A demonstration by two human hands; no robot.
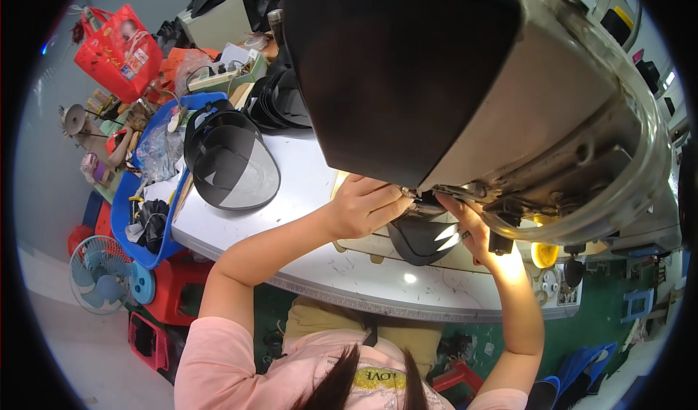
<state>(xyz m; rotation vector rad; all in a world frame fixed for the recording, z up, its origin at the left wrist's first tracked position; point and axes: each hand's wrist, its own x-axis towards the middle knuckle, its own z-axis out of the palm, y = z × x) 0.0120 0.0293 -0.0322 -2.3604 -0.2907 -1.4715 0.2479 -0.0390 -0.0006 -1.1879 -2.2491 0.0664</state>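
A large sewing machine head (552, 82) with a black end cover fills the upper right and hides part of the work. Beneath it, on the machine bed, lies a dark cap (418, 241) with a curved brim. My left hand (367, 208) has its fingers pinched together by the needle area; what is between the fingertips is hidden. On the other side, my right hand (472, 232) reaches under the machine head, fingertips near the same spot. Two bright pointed blades of small scissors (447, 237) stick out from its palm, over the cap's brim.
On the white table (313, 192), left, sits a grey-and-black cap (233, 161); behind it are stacked black brims (280, 101). A blue tray (131, 213) with plastic bags stands at the table's left end. A fan (102, 275) and red stool (174, 290) are lower left.
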